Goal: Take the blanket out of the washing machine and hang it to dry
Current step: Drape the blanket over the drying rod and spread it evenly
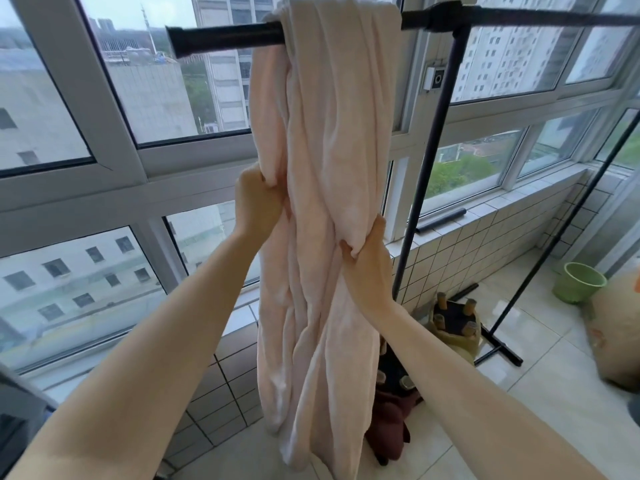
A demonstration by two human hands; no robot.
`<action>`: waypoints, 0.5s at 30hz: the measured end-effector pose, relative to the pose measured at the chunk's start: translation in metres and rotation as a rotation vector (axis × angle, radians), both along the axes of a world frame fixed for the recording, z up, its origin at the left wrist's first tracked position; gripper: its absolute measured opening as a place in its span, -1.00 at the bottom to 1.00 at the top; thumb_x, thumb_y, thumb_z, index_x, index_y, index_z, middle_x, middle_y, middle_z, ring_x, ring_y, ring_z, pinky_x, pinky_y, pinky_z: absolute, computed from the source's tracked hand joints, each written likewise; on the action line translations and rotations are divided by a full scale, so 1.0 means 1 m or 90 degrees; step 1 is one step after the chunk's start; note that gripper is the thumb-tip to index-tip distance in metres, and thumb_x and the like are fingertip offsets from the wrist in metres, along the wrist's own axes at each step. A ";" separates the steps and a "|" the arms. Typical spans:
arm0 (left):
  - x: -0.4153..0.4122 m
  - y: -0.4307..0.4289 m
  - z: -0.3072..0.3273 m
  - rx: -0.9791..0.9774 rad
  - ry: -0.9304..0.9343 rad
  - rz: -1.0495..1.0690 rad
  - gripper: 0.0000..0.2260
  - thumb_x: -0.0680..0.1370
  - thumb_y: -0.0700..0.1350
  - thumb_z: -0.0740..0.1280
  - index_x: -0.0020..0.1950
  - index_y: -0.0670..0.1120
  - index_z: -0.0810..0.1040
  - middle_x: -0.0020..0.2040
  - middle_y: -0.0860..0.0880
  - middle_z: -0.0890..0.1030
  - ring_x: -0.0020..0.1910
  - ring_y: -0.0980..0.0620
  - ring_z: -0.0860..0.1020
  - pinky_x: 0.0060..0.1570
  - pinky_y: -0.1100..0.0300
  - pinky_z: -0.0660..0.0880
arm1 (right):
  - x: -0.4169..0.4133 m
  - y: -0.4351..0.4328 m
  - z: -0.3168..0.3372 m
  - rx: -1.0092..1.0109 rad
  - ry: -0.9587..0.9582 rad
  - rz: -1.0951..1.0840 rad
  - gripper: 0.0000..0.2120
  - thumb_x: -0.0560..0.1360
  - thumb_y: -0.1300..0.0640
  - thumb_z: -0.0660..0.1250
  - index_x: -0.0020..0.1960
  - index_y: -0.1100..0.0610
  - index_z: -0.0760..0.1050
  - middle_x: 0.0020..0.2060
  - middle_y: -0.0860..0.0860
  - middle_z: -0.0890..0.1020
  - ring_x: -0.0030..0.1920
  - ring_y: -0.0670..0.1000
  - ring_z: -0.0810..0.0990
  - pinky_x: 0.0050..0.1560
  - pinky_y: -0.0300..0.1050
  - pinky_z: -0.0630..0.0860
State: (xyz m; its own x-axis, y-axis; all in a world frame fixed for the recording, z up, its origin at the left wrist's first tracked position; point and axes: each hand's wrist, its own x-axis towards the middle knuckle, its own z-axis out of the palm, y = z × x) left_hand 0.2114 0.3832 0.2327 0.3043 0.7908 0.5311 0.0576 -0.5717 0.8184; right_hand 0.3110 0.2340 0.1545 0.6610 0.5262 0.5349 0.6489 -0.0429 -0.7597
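Blanket (pixel 329 168) is up over the black rail (pixel 225 36) of the drying rack, bunched into a thick twisted rope and hanging nearly to the floor tiles. Washer's not in view, so I judge the take-out step done and we're on spreading.

My left hand (pixel 258 202) is closed on a fold at the blanket's left edge. Right hand (pixel 367 258) is lower down, pinching a fold on the right side w/ the thumb dug in. Makes sense: one hand per side lets me pull the folds apart and open the cloth along the rail. Bunched like this it'd dry slowly, imo. It sits near the rail's free end, and more rail runs right past the upright (pixel 429 161).

Hard to see: top of the blanket is cut off by the frame edge and the back half is hidden behind the front drape, so I can't tell if the lengths are even. Left fingertips are buried in cloth. Behind the blanket, a dark red cloth (pixel 388 431) and an upturned stool (pixel 453 327), both partly hidden.
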 end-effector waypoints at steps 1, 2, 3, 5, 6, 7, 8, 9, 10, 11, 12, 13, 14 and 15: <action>0.000 0.002 -0.003 0.015 0.025 0.003 -0.82 0.35 -0.28 0.24 -0.43 -0.15 0.32 -0.47 0.03 0.37 -0.41 0.09 0.27 -0.43 0.15 0.25 | 0.001 0.001 0.005 0.011 -0.016 0.001 -0.54 0.56 0.13 0.27 0.37 0.00 0.14 -0.01 -0.01 0.54 -0.07 0.08 0.58 -0.05 0.17 0.57; 0.001 0.002 -0.006 0.015 0.049 0.001 -0.75 0.36 -0.29 0.23 -0.48 -0.10 0.26 -0.48 0.05 0.32 -0.40 0.09 0.24 -0.42 0.17 0.21 | 0.002 0.002 0.011 0.027 -0.030 0.000 -0.58 0.55 0.17 0.26 0.34 0.03 0.19 0.03 0.03 0.53 -0.03 0.09 0.56 -0.02 0.16 0.56; 0.001 0.003 -0.009 0.017 0.082 0.000 -0.70 0.37 -0.31 0.22 -0.50 -0.07 0.23 -0.49 0.06 0.29 -0.38 0.08 0.24 -0.40 0.18 0.20 | 0.003 0.003 0.017 0.043 -0.042 -0.005 -0.60 0.54 0.20 0.25 0.32 0.04 0.21 0.07 0.05 0.51 0.01 0.10 0.55 0.01 0.15 0.56; 0.003 0.004 -0.015 0.036 0.148 -0.004 -0.63 0.41 -0.35 0.19 -0.53 -0.05 0.19 -0.49 0.05 0.25 -0.33 0.05 0.25 -0.36 0.16 0.20 | 0.007 0.005 0.027 0.052 -0.052 -0.015 -0.60 0.54 0.19 0.26 0.32 0.04 0.23 0.12 0.09 0.49 0.08 0.12 0.53 0.08 0.15 0.54; 0.003 0.005 -0.017 0.038 0.168 -0.001 -0.62 0.42 -0.37 0.18 -0.53 -0.07 0.20 -0.49 0.04 0.26 -0.32 0.03 0.25 -0.34 0.16 0.21 | 0.008 0.005 0.031 0.043 -0.053 -0.013 -0.59 0.54 0.18 0.27 0.34 0.07 0.23 0.14 0.10 0.48 0.11 0.13 0.52 0.11 0.16 0.53; 0.003 0.005 -0.019 0.031 0.175 0.002 -0.64 0.43 -0.37 0.19 -0.52 -0.10 0.24 -0.48 0.01 0.29 -0.33 0.03 0.26 -0.34 0.16 0.22 | 0.009 0.003 0.033 0.031 -0.054 -0.009 -0.57 0.54 0.16 0.29 0.35 0.09 0.22 0.16 0.10 0.48 0.12 0.14 0.52 0.13 0.16 0.53; 0.002 0.006 -0.019 0.008 0.171 0.000 -0.67 0.44 -0.36 0.21 -0.51 -0.14 0.30 -0.47 -0.01 0.34 -0.36 0.02 0.28 -0.34 0.17 0.25 | 0.010 0.001 0.033 0.017 -0.056 -0.005 -0.54 0.53 0.13 0.30 0.36 0.11 0.22 0.17 0.10 0.47 0.13 0.13 0.52 0.13 0.16 0.52; 0.002 0.007 -0.020 -0.022 0.161 -0.007 -0.71 0.45 -0.34 0.24 -0.49 -0.18 0.37 -0.46 -0.02 0.39 -0.39 0.04 0.31 -0.34 0.18 0.29 | 0.012 -0.003 0.034 0.003 -0.059 -0.004 -0.51 0.52 0.10 0.33 0.37 0.11 0.21 0.18 0.09 0.46 0.14 0.12 0.51 0.13 0.16 0.52; 0.000 0.007 -0.020 -0.057 0.150 -0.016 -0.74 0.45 -0.31 0.28 -0.45 -0.21 0.43 -0.45 -0.01 0.44 -0.41 0.07 0.35 -0.34 0.18 0.34 | 0.013 -0.006 0.034 -0.011 -0.061 -0.004 -0.46 0.50 0.07 0.35 0.39 0.11 0.19 0.21 0.07 0.44 0.15 0.11 0.50 0.14 0.15 0.51; -0.003 0.006 -0.019 -0.085 0.132 -0.024 -0.78 0.45 -0.28 0.32 -0.41 -0.22 0.49 -0.44 0.00 0.49 -0.42 0.10 0.40 -0.34 0.18 0.39 | 0.014 -0.009 0.035 -0.018 -0.062 -0.003 -0.39 0.48 0.04 0.39 0.41 0.09 0.17 0.23 0.06 0.42 0.18 0.10 0.49 0.15 0.14 0.51; -0.007 0.005 -0.016 -0.103 0.106 -0.030 -0.82 0.45 -0.22 0.37 -0.36 -0.19 0.54 -0.41 0.00 0.55 -0.41 0.11 0.46 -0.34 0.15 0.44 | 0.014 -0.012 0.038 -0.013 -0.064 -0.001 -0.33 0.46 0.00 0.41 0.43 0.05 0.13 0.25 0.04 0.40 0.20 0.08 0.47 0.16 0.12 0.50; -0.011 0.002 -0.012 -0.104 0.073 -0.034 -0.85 0.45 -0.16 0.41 -0.32 -0.14 0.58 -0.37 -0.01 0.60 -0.38 0.10 0.50 -0.33 0.13 0.47 | 0.015 -0.014 0.042 0.003 -0.070 0.003 -0.29 0.44 -0.03 0.43 0.44 0.00 0.10 0.26 0.02 0.38 0.21 0.06 0.46 0.15 0.09 0.50; -0.014 0.000 -0.007 -0.092 0.038 -0.034 -0.86 0.46 -0.12 0.42 -0.27 -0.12 0.59 -0.33 -0.03 0.63 -0.36 0.09 0.53 -0.33 0.13 0.49 | 0.014 -0.015 0.049 0.025 -0.080 0.009 -0.25 0.43 -0.06 0.44 0.44 -0.06 0.06 0.27 0.00 0.36 0.23 0.04 0.45 0.15 0.03 0.49; -0.016 -0.003 0.000 -0.072 0.001 -0.032 -0.87 0.48 -0.11 0.41 -0.23 -0.12 0.59 -0.31 -0.04 0.64 -0.34 0.08 0.53 -0.33 0.12 0.48 | 0.014 -0.016 0.057 0.048 -0.092 0.017 -0.23 0.43 -0.08 0.44 0.45 -0.11 0.04 0.28 -0.01 0.34 0.25 0.02 0.42 0.17 -0.03 0.45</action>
